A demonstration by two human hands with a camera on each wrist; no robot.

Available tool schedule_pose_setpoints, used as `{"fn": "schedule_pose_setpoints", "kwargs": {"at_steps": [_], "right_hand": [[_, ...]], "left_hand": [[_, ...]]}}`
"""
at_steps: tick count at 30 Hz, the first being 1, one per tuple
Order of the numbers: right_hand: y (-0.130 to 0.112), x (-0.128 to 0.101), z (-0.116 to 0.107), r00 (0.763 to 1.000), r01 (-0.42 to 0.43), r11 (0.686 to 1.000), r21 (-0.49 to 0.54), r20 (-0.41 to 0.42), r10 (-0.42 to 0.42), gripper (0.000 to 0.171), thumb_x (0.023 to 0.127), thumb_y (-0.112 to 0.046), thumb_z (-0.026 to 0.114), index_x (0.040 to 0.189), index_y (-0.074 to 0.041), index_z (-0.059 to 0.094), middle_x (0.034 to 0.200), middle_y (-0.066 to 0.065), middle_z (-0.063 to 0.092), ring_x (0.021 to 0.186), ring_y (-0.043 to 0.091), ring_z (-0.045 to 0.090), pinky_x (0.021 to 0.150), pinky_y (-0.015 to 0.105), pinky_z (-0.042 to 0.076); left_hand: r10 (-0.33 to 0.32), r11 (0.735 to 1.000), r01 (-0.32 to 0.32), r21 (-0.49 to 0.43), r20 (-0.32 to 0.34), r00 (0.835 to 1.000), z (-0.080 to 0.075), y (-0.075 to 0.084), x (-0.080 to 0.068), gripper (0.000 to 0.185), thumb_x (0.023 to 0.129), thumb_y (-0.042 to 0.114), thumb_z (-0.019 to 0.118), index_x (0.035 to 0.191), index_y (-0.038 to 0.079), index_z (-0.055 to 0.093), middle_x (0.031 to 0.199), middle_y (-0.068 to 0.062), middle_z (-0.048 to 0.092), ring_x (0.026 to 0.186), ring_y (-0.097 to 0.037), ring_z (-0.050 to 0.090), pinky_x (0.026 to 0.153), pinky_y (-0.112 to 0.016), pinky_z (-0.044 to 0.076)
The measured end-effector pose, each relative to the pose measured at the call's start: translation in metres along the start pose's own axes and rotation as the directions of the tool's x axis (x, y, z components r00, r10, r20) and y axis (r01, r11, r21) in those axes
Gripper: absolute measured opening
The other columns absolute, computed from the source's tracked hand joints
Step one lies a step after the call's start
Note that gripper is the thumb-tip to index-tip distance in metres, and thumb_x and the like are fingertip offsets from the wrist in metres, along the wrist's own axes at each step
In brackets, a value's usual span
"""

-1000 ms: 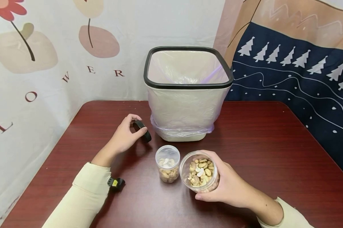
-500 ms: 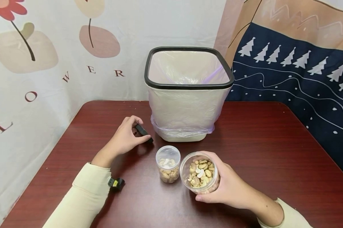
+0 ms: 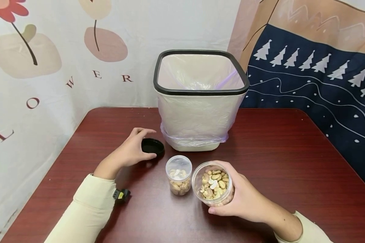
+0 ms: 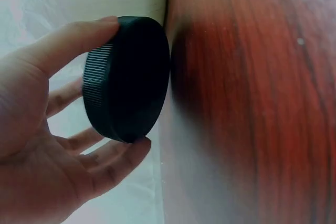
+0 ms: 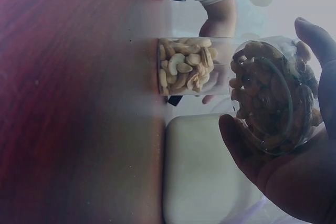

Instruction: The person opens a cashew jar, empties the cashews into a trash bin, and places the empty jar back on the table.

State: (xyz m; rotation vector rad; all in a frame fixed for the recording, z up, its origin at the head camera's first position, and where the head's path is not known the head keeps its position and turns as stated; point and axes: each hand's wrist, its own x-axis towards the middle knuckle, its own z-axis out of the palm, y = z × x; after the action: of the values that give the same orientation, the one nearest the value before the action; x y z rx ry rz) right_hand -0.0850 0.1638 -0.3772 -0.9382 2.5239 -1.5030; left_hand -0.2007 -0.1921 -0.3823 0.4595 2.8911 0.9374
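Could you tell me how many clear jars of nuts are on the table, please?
2: the small jar stands on the table; the larger jar is held by the right hand.

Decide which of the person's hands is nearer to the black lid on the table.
Left. The left hand touches the black lid with thumb and fingertips; the right hand grips an open jar of nuts, farther off.

Letters "L O W E R" on wall cloth (image 3: 49, 84)
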Motion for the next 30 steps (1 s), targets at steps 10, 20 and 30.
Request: {"fn": "schedule_pose_setpoints", "kwargs": {"at_steps": [10, 20, 30], "right_hand": [[0.0013, -0.0004, 0.0005, 1.0, 0.004, 1.0, 0.01, 0.004, -0.004, 0.102, 0.064, -0.021, 0.095, 0.147, -0.027, 0.036, 0.133, -0.007, 0.06, 0.117, 0.011, 0.062, 0.101, 0.02, 0.046], [0.0019, -0.0002, 0.0007, 1.0, 0.011, 1.0, 0.008, 0.002, -0.011, 0.102, 0.064, -0.021, 0.095, 0.147, -0.027, 0.036, 0.133, -0.007, 0.06, 0.117, 0.011, 0.061, 0.101, 0.02, 0.046], [0.0015, 0.0, 0.0009, 1.0, 0.0, 1.0, -0.014, -0.007, 0.0, 0.103, 0.063, -0.022, 0.096, 0.147, -0.028, 0.036, 0.132, -0.009, 0.06, 0.118, 0.011, 0.061, 0.102, 0.02, 0.045]], "left_hand": [[-0.019, 0.996, 0.011, 0.091, 0.086, 0.996, 0.0045, -0.004, -0.0003, 0.086, 0.077, 0.02, 0.083, 0.152, 0.011, 0.04, 0.148, -0.026, 0.041, 0.136, -0.045, 0.039, 0.108, -0.059, 0.039], [-0.03, 0.977, 0.013, 0.213, 0.075, 0.997, 0.0074, -0.005, -0.0015, 0.088, 0.074, 0.027, 0.085, 0.15, 0.014, 0.042, 0.139, -0.023, 0.056, 0.129, -0.045, 0.044, 0.103, -0.064, 0.038], [-0.047, 0.978, 0.025, 0.206, 0.102, 0.994, 0.0078, -0.0047, -0.0015, 0.091, 0.075, 0.028, 0.085, 0.152, 0.015, 0.039, 0.143, -0.025, 0.049, 0.131, -0.048, 0.046, 0.101, -0.067, 0.039]]}}
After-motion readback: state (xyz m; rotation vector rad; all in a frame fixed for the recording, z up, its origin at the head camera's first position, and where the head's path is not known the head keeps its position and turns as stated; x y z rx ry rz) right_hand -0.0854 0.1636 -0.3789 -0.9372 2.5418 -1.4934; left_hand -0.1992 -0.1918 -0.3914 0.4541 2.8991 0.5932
